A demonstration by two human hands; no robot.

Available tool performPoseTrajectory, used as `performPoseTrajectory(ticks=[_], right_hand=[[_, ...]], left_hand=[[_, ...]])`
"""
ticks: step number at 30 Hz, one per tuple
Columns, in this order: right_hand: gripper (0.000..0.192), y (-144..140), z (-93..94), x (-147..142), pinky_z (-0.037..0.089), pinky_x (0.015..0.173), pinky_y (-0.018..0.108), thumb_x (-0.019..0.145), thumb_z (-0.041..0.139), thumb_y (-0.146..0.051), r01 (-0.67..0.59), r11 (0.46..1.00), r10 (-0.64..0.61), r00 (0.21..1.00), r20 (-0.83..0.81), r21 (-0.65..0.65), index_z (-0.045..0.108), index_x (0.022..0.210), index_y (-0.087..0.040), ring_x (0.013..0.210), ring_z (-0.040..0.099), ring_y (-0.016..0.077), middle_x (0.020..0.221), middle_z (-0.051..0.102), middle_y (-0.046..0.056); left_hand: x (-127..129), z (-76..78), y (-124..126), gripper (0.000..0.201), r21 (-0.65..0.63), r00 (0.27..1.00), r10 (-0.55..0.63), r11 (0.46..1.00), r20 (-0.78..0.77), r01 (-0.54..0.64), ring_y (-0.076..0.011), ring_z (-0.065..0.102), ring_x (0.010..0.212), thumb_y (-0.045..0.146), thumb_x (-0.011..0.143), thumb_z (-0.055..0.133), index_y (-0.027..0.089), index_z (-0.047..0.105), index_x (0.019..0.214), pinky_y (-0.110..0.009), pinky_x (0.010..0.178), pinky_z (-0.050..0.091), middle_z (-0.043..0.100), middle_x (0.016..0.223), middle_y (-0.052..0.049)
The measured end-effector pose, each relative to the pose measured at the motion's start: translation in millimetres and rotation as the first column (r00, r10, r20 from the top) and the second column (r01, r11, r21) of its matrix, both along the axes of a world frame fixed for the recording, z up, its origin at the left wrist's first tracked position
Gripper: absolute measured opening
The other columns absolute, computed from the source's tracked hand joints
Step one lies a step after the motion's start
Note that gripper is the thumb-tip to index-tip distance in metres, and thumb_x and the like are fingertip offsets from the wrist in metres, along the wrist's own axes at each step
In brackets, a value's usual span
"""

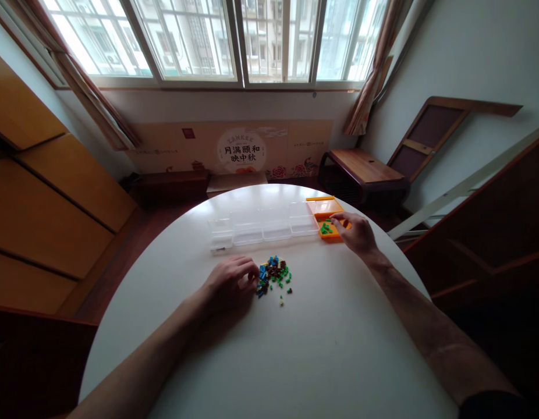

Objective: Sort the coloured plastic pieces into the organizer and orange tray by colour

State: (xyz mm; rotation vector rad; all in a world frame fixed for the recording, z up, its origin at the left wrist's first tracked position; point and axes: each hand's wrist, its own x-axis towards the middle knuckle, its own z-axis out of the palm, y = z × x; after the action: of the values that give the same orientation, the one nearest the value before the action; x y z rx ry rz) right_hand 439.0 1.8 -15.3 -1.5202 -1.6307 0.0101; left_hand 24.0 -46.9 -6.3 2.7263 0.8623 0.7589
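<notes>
A pile of tiny building bricks (276,270) in blue, dark brown, green and some yellow lies mid-table. My left hand (231,279) rests at the pile's left edge, its fingers curled in; whatever its fingertips hold is too small to make out. Farther off to the right, an orange box (337,235) lies with its see-through lid (324,206) folded back. Several green bricks (326,228) are inside. Over this box my right hand (357,231) pinches a small green brick (329,220) between thumb and fingertip.
A row of clear plastic boxes (276,233), lids raised, runs left from the orange box along the far side of the round white table (295,361). Beyond the table stand a wooden stool-like piece (365,166) and a printed cardboard panel (165,148) under the window.
</notes>
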Motion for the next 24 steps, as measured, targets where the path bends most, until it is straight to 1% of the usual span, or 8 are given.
performPoseTrajectory(ticks=[3,8,13,16,18,20,22,24], right_hand=[[0.023,2,-3.5,4,0.058,0.085,0.04,0.099,0.065,-0.036,0.007,1.0,-0.007,0.999,0.036,-0.016,0.084,0.102,-0.023,0.081,0.072,0.0255,0.091,0.082,0.007],[0.021,-2,3.1,-3,0.058,0.087,0.046,0.101,0.065,-0.035,-0.078,0.994,0.075,0.996,0.046,0.071,0.081,0.097,-0.022,0.084,0.072,0.0285,0.091,0.08,0.008],[0.014,-17,15.7,-25,0.057,0.09,0.046,0.103,0.065,-0.029,-0.308,0.947,0.3,0.95,0.089,0.094,0.076,0.096,-0.023,0.088,0.071,0.0278,0.093,0.078,0.007],[0.009,-33,21.5,-48,0.057,0.09,0.043,0.102,0.067,-0.023,-0.528,0.848,0.517,0.844,0.14,0.051,0.075,0.097,-0.024,0.087,0.07,0.025,0.093,0.078,0.006],[0.009,-44,23.5,-65,0.057,0.085,0.039,0.101,0.068,-0.019,-0.68,0.733,0.671,0.715,0.197,-0.029,0.075,0.1,-0.025,0.085,0.069,0.023,0.094,0.078,0.004],[0.009,-53,24.3,-78,0.056,0.085,0.039,0.098,0.07,-0.019,-0.767,0.634,0.761,0.598,0.25,-0.095,0.075,0.102,-0.026,0.089,0.069,0.0228,0.099,0.08,0.004],[0.01,-59,24.3,-87,0.056,0.086,0.039,0.095,0.072,-0.019,-0.806,0.578,0.802,0.532,0.272,-0.127,0.075,0.101,-0.026,0.09,0.07,0.0229,0.1,0.08,0.003],[0.011,-61,23.4,-90,0.056,0.087,0.039,0.094,0.072,-0.018,-0.818,0.559,0.815,0.512,0.272,-0.135,0.075,0.1,-0.026,0.089,0.07,0.0225,0.099,0.08,0.004]], left_hand=[[0,-1.6,1,0.011,0.011,1.0,-0.004,1.0,0.003,0.004,-0.0157,0.058,0.072,0.015,0.093,0.061,0.022,0.068,0.088,-0.026,0.07,0.045,0.067,0.079,0.0],[1,-1.3,0,0.012,0.02,1.0,0.0,1.0,0.004,0.0,-0.0153,0.058,0.071,0.014,0.093,0.06,0.022,0.067,0.087,-0.026,0.07,0.045,0.066,0.079,0.0],[1,0.6,-1,0.011,0.01,1.0,0.006,1.0,-0.001,-0.006,-0.0151,0.056,0.07,0.015,0.093,0.062,0.022,0.066,0.086,-0.026,0.069,0.044,0.065,0.078,0.0],[1,0.9,-1,0.01,0.0,1.0,0.003,1.0,0.006,-0.003,-0.0154,0.057,0.071,0.015,0.094,0.062,0.022,0.066,0.087,-0.026,0.069,0.044,0.066,0.079,0.0],[2,1.4,0,0.01,-0.01,1.0,-0.004,1.0,0.008,0.004,-0.0155,0.058,0.071,0.016,0.095,0.063,0.022,0.066,0.088,-0.026,0.07,0.045,0.067,0.08,0.0],[3,2.5,0,0.01,-0.015,1.0,-0.003,1.0,0.01,0.003,-0.0155,0.059,0.072,0.017,0.096,0.063,0.022,0.066,0.089,-0.026,0.07,0.045,0.067,0.08,0.0],[4,3.9,-1,0.01,-0.013,1.0,0.003,1.0,0.011,-0.003,-0.0154,0.058,0.072,0.016,0.097,0.063,0.022,0.067,0.089,-0.026,0.07,0.045,0.067,0.08,0.0],[5,5.2,-1,0.011,-0.006,1.0,0.003,1.0,0.009,-0.003,-0.0153,0.057,0.071,0.016,0.097,0.062,0.022,0.067,0.089,-0.026,0.07,0.044,0.067,0.08,0.0]])
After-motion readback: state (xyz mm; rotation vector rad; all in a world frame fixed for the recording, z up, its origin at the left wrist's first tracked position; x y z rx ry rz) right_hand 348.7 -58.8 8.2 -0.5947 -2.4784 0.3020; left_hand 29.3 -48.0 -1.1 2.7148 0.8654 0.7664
